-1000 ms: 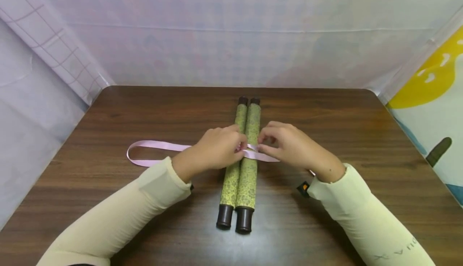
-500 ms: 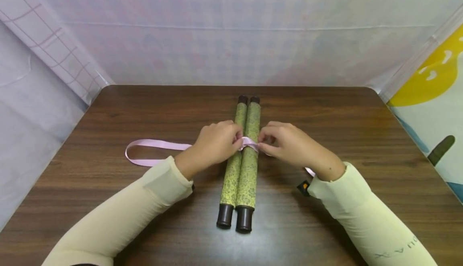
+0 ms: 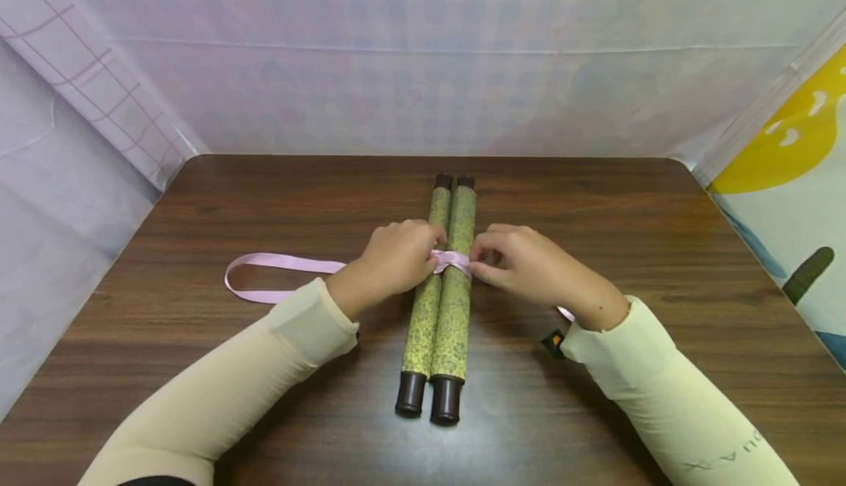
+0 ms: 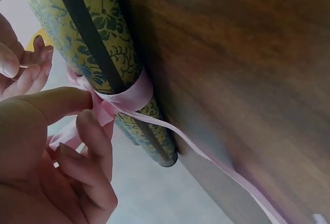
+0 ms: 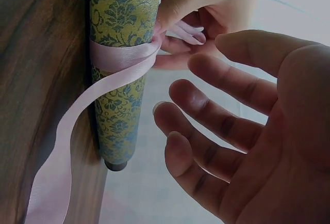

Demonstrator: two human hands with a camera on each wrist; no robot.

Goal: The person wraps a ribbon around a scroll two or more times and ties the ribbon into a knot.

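Observation:
A two-roller scroll [image 3: 452, 332], yellow-green with a dark floral pattern and dark end knobs, lies lengthwise on the table. A pink ribbon [image 3: 454, 260] wraps round its middle. My left hand [image 3: 399, 255] is over the left roller; in the left wrist view, its thumb and fingers pinch the pink ribbon [image 4: 135, 96] at the crossing. My right hand [image 3: 538, 266] is just right of the scroll. In the right wrist view the right hand's fingers [image 5: 206, 105] are loosely bent with nothing between them, and a ribbon tail [image 5: 62, 146] hangs down from the band.
A long ribbon loop [image 3: 264, 260] lies on the brown wooden table [image 3: 317, 200] to the left, passing behind the left wrist. Another bit of ribbon [image 3: 565, 313] shows by the right wrist. A pale curtain [image 3: 423, 60] stands behind the table.
The ribbon part that lay out to the right has been drawn in across the scroll, forming a tighter crossing. My left hand has shifted slightly; the right has barely moved.

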